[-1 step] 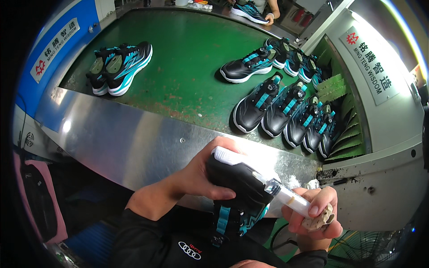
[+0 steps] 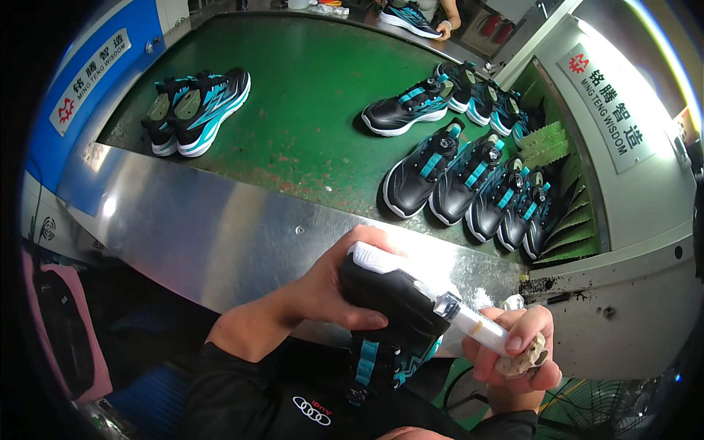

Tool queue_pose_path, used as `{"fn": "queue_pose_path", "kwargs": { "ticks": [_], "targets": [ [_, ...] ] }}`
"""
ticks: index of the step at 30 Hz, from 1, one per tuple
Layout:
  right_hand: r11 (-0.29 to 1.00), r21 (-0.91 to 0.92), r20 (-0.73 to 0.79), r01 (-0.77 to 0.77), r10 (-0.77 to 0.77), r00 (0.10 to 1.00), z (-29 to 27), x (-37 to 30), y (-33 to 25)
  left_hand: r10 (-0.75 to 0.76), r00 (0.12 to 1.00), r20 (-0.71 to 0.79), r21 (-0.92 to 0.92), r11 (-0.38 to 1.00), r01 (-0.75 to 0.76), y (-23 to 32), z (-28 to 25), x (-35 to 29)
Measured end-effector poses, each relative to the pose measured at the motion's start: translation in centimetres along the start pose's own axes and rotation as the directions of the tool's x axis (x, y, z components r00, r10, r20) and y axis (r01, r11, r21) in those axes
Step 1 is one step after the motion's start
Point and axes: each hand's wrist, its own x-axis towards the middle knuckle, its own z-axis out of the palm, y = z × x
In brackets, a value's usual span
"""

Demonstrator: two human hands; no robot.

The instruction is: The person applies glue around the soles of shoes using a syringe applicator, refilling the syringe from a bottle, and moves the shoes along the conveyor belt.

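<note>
A green conveyor belt runs behind a bare steel ledge, between a blue housing on the left and a pale one on the right. On the near side of the ledge, a black shoe is held up in front of the person's body, its toe raised and its white sole facing mostly away. The left hand is clamped around the toe, thumb over the upper. The right hand has its fingers closed around a clear syringe, with a tan lump at its rear end. The tip points at the edge where sole and upper meet; whether it touches, I cannot tell.

The main risk seems to be a stray tip: if the shoe rolls in the one-handed grip, the nozzle could slide onto the black upper and scratch or smear it. Squeezing too hard could push out too much of whatever the barrel holds. The lump might also spoil the right hand's purchase and tilt the syringe.

Beyond the ledge, rows of matching shoes stand near green curtain strips; crowded together, they could scuff one another. A separate pair stands far left.
</note>
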Motion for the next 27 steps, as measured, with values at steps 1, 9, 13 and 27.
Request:
{"fn": "queue_pose_path", "kwargs": {
  "ticks": [1,9,13,27],
  "targets": [
    [0.999,-0.010,-0.055,-0.033,0.032,0.998,0.3,-0.2,0.0,-0.001,1.000,-0.002,-0.002,1.000,0.001,0.1,0.0,0.0],
    [0.995,-0.061,-0.113,-0.076,0.069,0.991,0.7,0.1,-0.5,0.024,1.000,0.009,0.060,0.998,-0.025,0.1,0.1,-0.2],
    [0.994,-0.098,-0.101,-0.054,0.044,0.994,0.7,0.1,-0.5,0.019,1.000,-0.008,0.061,0.998,-0.018,0.0,-0.1,-0.3],
    [0.993,-0.101,-0.201,-0.063,0.042,0.979,-1.9,-3.3,1.4,-0.080,0.961,-0.265,0.016,0.996,0.087,-0.7,-1.3,0.2]
  ]
}}
